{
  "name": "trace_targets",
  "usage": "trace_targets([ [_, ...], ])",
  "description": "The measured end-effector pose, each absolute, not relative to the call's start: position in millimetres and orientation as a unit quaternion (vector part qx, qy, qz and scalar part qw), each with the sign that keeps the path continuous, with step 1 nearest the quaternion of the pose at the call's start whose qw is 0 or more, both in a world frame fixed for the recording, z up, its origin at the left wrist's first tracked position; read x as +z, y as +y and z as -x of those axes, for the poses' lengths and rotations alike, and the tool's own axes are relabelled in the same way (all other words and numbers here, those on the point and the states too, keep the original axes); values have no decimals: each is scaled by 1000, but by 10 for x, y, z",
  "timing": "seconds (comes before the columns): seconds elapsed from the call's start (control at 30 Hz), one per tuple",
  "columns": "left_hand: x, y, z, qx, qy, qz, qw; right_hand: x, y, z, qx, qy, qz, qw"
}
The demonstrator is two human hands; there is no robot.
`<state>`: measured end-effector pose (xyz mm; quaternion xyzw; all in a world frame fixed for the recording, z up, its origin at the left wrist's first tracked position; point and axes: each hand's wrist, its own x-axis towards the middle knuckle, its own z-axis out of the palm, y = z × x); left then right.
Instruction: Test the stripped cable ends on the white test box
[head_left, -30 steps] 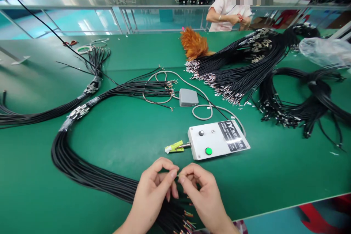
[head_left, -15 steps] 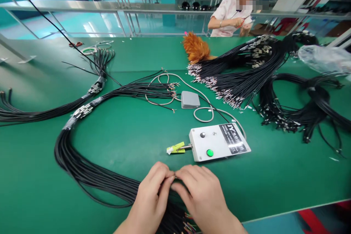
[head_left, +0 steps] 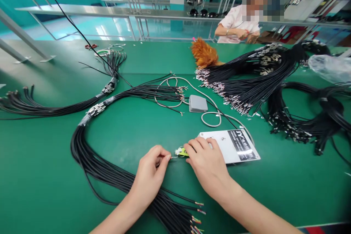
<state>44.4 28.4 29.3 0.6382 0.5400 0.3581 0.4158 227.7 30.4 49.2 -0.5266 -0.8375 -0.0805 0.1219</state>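
Moved: both hands are now reaching forward to the yellow clip (head_left: 181,151) at the white box's (head_left: 233,146) nine o'clock.
Left hand (head_left: 151,173): fingers are pinching a thin wire.
Right hand (head_left: 205,161): fingers are pressing together on the clip.

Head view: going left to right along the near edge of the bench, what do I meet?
Black cable bundle → left hand → yellow-green clip → right hand → white control box.

A green bench (head_left: 131,131) carries black cable bundles (head_left: 90,157), a white box (head_left: 236,146) and a grey pedal (head_left: 197,103).
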Motion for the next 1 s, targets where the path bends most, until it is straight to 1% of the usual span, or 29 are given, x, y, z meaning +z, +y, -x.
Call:
trace_targets([
  [0.13,296,341,-473,360,540,-633,421,484,362,-2280,-80,-847,517,98],
  [0.5,270,422,-538,323,556,-675,362,547,429,-2302,-45,-852,516,78],
  [0.77,245,453,-568,305,560,-675,372,590,426,-2255,-31,-844,533,59],
  [0.87,229,461,-560,306,559,-672,376,645,384,-2302,-19,-844,526,98],
  [0.93,221,466,-554,304,561,-668,382,690,309,-2430,-9,-838,518,169],
  [1.0,216,470,-546,300,566,-662,389,711,187,-2632,-12,-812,523,259],
])
